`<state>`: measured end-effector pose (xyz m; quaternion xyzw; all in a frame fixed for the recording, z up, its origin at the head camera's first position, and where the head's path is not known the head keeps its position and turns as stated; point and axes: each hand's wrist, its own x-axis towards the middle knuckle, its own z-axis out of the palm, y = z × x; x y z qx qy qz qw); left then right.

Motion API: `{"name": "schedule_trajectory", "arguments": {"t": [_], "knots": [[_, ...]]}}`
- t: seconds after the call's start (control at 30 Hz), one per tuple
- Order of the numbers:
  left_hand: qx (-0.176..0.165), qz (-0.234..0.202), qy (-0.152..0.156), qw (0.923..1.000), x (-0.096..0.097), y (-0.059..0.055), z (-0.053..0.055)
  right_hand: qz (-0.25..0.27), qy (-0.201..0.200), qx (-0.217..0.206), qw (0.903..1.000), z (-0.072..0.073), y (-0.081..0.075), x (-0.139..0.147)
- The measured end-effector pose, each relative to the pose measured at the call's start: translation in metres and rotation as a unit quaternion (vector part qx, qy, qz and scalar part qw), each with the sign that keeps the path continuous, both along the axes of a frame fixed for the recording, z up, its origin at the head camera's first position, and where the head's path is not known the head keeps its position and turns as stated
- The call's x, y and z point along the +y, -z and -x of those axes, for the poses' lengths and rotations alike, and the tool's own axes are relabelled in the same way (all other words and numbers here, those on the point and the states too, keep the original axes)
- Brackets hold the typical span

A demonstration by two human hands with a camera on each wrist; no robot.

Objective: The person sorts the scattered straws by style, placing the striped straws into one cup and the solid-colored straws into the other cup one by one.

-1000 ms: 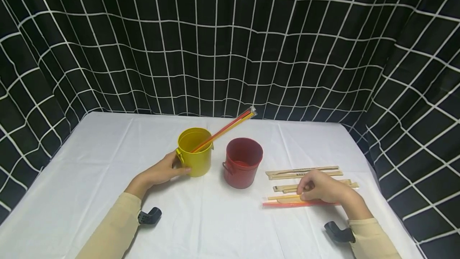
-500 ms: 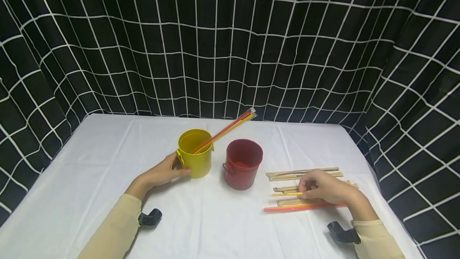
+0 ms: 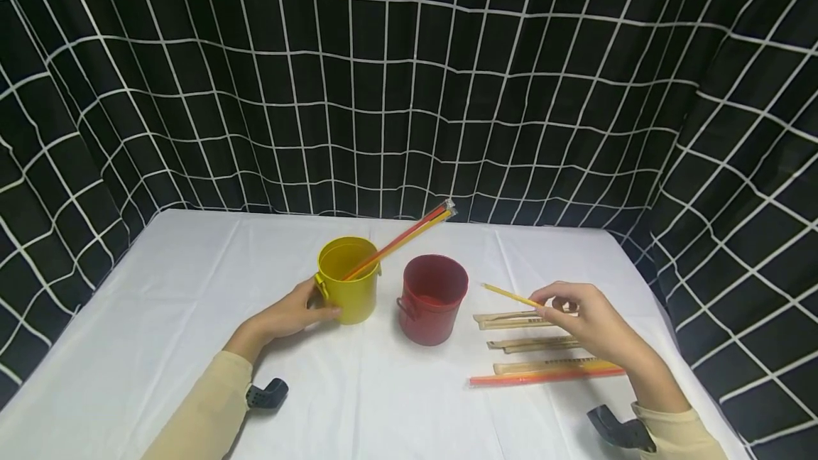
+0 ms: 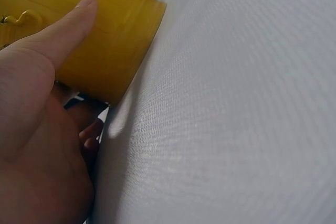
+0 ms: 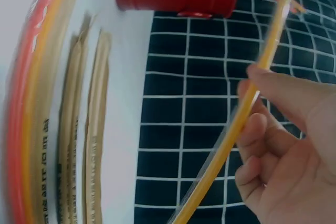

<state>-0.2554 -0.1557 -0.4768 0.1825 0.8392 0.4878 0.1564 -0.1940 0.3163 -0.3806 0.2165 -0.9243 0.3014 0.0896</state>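
Observation:
My left hand [image 3: 287,314] holds the side of a small yellow bucket [image 3: 351,302], its thumb lying along the wall; some of its fingers are hidden behind the bucket [image 4: 113,30]. Red and yellow wrapped straws [image 3: 409,234] lean out of that bucket toward the right. Raised over the table, my right hand [image 3: 591,318] pinches a yellow drinking straw [image 3: 508,294] in a clear wrapper between thumb and fingers. In the right wrist view the straw [image 5: 231,140] slants past the fingertips. A red bucket [image 3: 427,321] stands between the hands, with no straws showing in it.
Several paper-wrapped sticks or straws [image 3: 533,345] lie in rows on the white cloth [image 3: 383,410] below the right hand. Red and orange straws [image 3: 543,377] lie nearest the front. A black curtain with white grid lines [image 3: 415,91] surrounds the table.
My right hand has picked the yellow straw off the pile and lifted it up and away from the front straws. The left hand stays on the yellow bucket.

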Motion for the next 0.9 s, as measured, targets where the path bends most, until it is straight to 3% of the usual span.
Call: {"name": "schedule_trajectory", "arguments": {"t": [0.17, 0.4, 0.63, 0.9], "knots": [[-0.003, -0.002, 0.0, 1.0, 0.001, 0.0, -0.002, 0.048, -0.004, 0.046, 0.9978, -0.004, -0.003, -0.002], [0.001, -0.005, 0.004, 1.0, 0.001, 0.003, -0.002, 0.173, -0.02, 0.026, 0.9845, -0.007, -0.006, 0.001], [0.001, -0.001, 0.002, 1.0, 0.001, 0.002, -0.002, 0.31, -0.035, -0.007, 0.95, -0.007, -0.01, 0.003], [0.008, -0.009, 0.007, 0.9999, 0.002, -0.001, 0.001, 0.393, -0.09, 0.0, 0.9152, -0.008, -0.016, -0.004]]}}
